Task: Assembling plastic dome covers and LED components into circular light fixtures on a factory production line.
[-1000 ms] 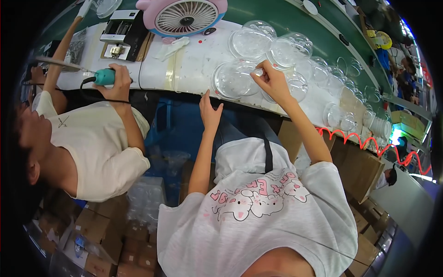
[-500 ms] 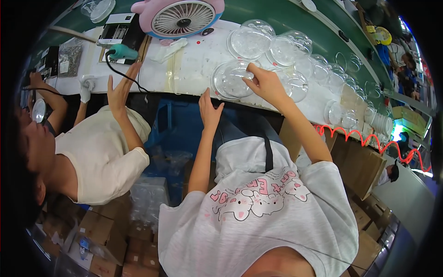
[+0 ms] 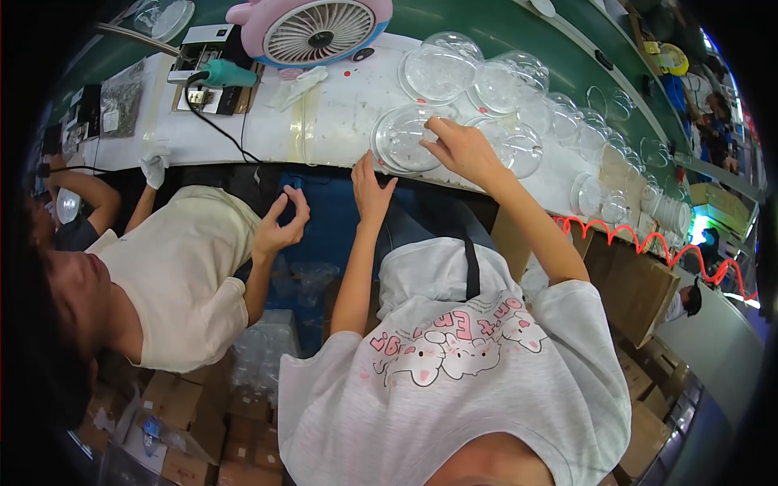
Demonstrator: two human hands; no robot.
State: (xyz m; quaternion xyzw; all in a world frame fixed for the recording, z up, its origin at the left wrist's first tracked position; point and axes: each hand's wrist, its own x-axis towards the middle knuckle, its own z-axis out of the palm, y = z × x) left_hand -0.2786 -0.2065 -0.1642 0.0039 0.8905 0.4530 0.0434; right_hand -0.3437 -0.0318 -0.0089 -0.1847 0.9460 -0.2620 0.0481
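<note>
Since the front lid point(image 3: 397, 139) lay at the near edge of the white surface point(image 3: 340, 105), just above the centre of the frame, it seemed placed for easy reach by both hands. More lids point(image 3: 442, 71) crowded toward the upper right, some overlapping, probably grouped to leave the front one accessible. A pink fan point(image 3: 320, 34) stood at the top of the frame, likely set back to spare working room. At the upper left, a teal tool point(image 3: 227, 74) showed against a black device point(image 3: 212, 50), apparently parked, with a co-worker's hand point(image 3: 281, 229) well apart from it. The left hand point(image 3: 374, 193) was raised at the edge, fingers spread and seemingly empty, its tips just beside the lid's lower-left rim, perhaps to steady it; contact could not be told. The right hand point(image 3: 466, 151) reached over the lid's right side, its grip parted, with clear plastic visible between thumb and forefinger; whether either touched could not be told either. The lid thus lay mostly to the left of the right grip in the frame, and above and right of the left one.
</note>
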